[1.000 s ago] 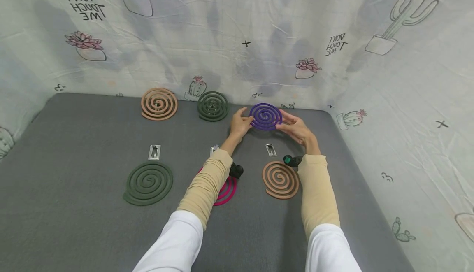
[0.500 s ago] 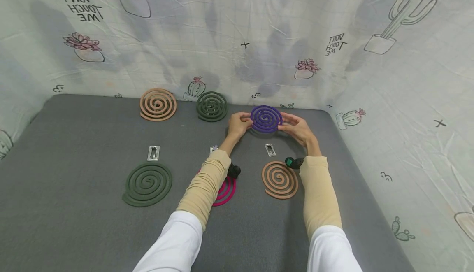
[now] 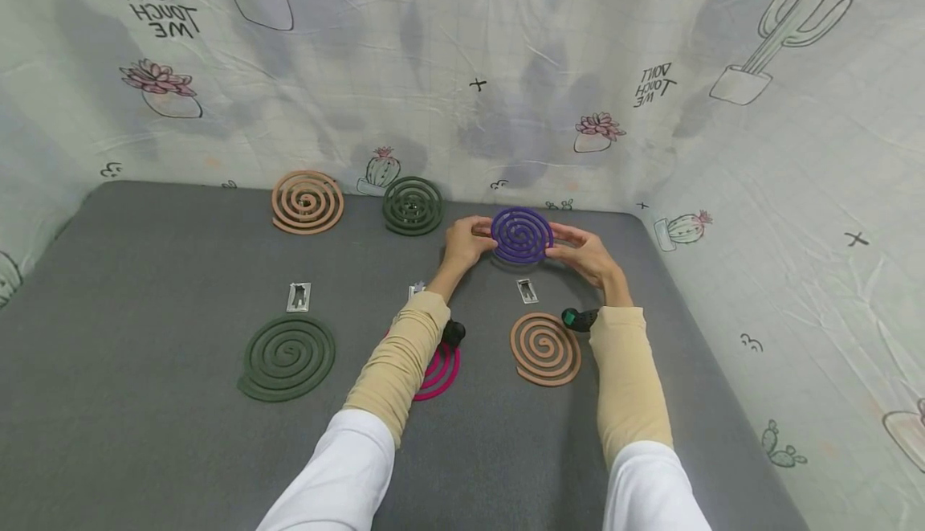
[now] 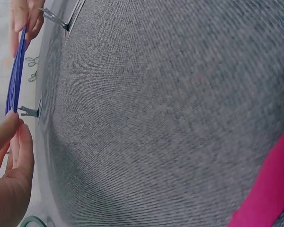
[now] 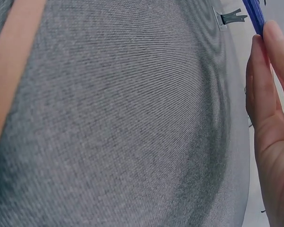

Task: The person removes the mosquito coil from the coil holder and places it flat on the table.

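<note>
A purple spiral mosquito coil [image 3: 522, 235] is held raised over the back right of the grey table, pinched at its edges by both hands. My left hand [image 3: 465, 242] grips its left edge, thumb on the near face and fingers behind. On the opposite edge, my right hand [image 3: 587, 254] pinches with thumb and fingers. In the left wrist view the coil [image 4: 15, 75] appears edge-on, above a small metal coil stand [image 4: 30, 112] whose prongs point up toward it. The right wrist view catches only a corner of the coil [image 5: 255, 18] at the fingertips, beside a metal stand [image 5: 232, 17].
Along the back lie an orange coil [image 3: 307, 202] and a dark green coil [image 3: 413, 206]. Nearer are a green coil [image 3: 289, 357], a pink coil [image 3: 438, 372] partly under the left arm, and another orange coil [image 3: 545, 349]. Metal stands [image 3: 299, 297] [image 3: 527, 291] stand between the rows.
The purple coil has shifted slightly toward me and right. My left fingers, raised beside its edge a second ago, have come down behind it. The other coils stay put.
</note>
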`<move>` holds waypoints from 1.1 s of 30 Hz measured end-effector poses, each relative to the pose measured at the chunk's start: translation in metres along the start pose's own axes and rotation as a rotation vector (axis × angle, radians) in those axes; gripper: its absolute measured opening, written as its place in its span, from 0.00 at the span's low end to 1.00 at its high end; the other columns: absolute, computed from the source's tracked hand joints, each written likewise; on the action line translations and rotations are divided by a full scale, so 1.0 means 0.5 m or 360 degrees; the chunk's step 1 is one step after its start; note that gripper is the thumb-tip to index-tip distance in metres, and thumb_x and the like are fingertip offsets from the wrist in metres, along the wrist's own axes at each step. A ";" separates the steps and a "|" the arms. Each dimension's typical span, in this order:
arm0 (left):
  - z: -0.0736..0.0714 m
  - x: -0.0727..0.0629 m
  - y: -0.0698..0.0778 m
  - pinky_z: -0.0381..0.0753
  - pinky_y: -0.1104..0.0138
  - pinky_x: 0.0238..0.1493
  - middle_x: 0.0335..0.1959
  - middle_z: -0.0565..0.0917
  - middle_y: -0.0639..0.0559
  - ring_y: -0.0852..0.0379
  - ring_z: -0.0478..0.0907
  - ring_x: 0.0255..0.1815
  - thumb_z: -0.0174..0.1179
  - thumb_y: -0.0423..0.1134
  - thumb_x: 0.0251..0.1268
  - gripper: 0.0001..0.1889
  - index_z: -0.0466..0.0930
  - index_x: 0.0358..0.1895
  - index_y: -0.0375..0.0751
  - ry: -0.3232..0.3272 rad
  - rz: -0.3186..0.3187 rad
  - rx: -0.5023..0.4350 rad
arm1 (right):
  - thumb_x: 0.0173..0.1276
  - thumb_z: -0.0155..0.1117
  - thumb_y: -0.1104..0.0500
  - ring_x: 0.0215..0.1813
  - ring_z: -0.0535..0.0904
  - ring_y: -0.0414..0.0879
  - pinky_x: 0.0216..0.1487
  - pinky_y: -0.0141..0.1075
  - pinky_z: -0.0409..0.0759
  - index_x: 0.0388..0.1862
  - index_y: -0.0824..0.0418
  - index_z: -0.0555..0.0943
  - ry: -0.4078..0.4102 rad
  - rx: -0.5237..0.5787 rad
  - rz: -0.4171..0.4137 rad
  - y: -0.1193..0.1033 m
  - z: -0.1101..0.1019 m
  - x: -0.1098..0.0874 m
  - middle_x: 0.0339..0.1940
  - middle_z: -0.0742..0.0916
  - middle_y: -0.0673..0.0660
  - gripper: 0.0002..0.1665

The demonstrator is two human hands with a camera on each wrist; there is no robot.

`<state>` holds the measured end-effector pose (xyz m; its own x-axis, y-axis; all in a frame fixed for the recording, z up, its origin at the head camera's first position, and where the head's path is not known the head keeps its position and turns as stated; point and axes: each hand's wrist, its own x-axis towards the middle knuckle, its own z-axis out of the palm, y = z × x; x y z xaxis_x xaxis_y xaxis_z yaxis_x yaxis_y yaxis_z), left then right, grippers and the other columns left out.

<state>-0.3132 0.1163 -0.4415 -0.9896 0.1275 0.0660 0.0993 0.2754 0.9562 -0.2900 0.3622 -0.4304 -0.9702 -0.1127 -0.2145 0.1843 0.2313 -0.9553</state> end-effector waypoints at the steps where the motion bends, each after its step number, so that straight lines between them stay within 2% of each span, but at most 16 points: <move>1: -0.001 0.001 0.000 0.83 0.65 0.45 0.44 0.85 0.39 0.47 0.84 0.44 0.69 0.26 0.52 0.22 0.81 0.53 0.31 -0.0017 0.0001 0.0011 | 0.64 0.65 0.69 0.69 0.67 0.56 0.54 0.27 0.78 0.73 0.63 0.63 -0.0004 0.0001 0.0006 0.001 -0.001 0.000 0.69 0.69 0.63 0.39; 7: -0.005 0.003 -0.001 0.82 0.65 0.48 0.48 0.85 0.41 0.49 0.83 0.48 0.70 0.29 0.53 0.22 0.81 0.54 0.32 -0.0088 -0.0019 0.0116 | 0.64 0.62 0.72 0.71 0.62 0.58 0.54 0.26 0.77 0.74 0.65 0.60 -0.0065 0.0031 0.0038 -0.002 -0.001 -0.003 0.74 0.64 0.63 0.40; 10: -0.006 0.004 -0.002 0.81 0.65 0.51 0.48 0.85 0.42 0.50 0.81 0.51 0.71 0.30 0.53 0.22 0.81 0.54 0.33 -0.0110 -0.0029 0.0158 | 0.65 0.61 0.73 0.72 0.61 0.59 0.55 0.27 0.77 0.74 0.67 0.59 -0.0101 0.0038 0.0059 -0.017 0.006 -0.013 0.75 0.62 0.64 0.40; 16: -0.012 0.003 -0.001 0.78 0.64 0.54 0.47 0.85 0.42 0.48 0.80 0.51 0.72 0.30 0.51 0.22 0.81 0.53 0.33 -0.0158 -0.0006 0.0188 | 0.63 0.64 0.72 0.70 0.66 0.57 0.59 0.32 0.76 0.73 0.67 0.61 -0.0105 -0.0022 0.0038 -0.006 0.001 -0.008 0.73 0.65 0.64 0.39; 20: -0.015 0.004 0.000 0.78 0.63 0.54 0.47 0.85 0.42 0.48 0.80 0.51 0.72 0.31 0.52 0.26 0.79 0.57 0.36 -0.0234 -0.0001 0.0249 | 0.62 0.65 0.72 0.68 0.68 0.56 0.57 0.32 0.77 0.72 0.67 0.63 -0.0095 -0.0058 0.0012 0.006 -0.003 -0.003 0.73 0.66 0.63 0.40; 27: -0.013 0.004 0.000 0.76 0.62 0.57 0.49 0.84 0.42 0.48 0.78 0.53 0.71 0.33 0.53 0.28 0.76 0.60 0.38 -0.0318 -0.0022 0.0311 | 0.61 0.65 0.74 0.65 0.73 0.51 0.58 0.34 0.77 0.72 0.68 0.62 -0.0173 -0.0032 0.0018 -0.002 -0.013 -0.010 0.73 0.65 0.65 0.41; 33: -0.008 0.002 0.006 0.78 0.64 0.54 0.49 0.84 0.43 0.48 0.79 0.52 0.71 0.33 0.54 0.28 0.76 0.60 0.37 -0.0330 0.0004 0.0348 | 0.60 0.65 0.75 0.67 0.69 0.58 0.55 0.32 0.79 0.71 0.71 0.61 -0.0241 -0.0134 0.0011 -0.019 -0.026 -0.013 0.71 0.65 0.69 0.41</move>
<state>-0.3141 0.1134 -0.4374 -0.9492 0.3143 -0.0130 0.1439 0.4705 0.8706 -0.2874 0.3733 -0.4173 -0.9330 -0.2537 -0.2553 0.1709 0.3119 -0.9346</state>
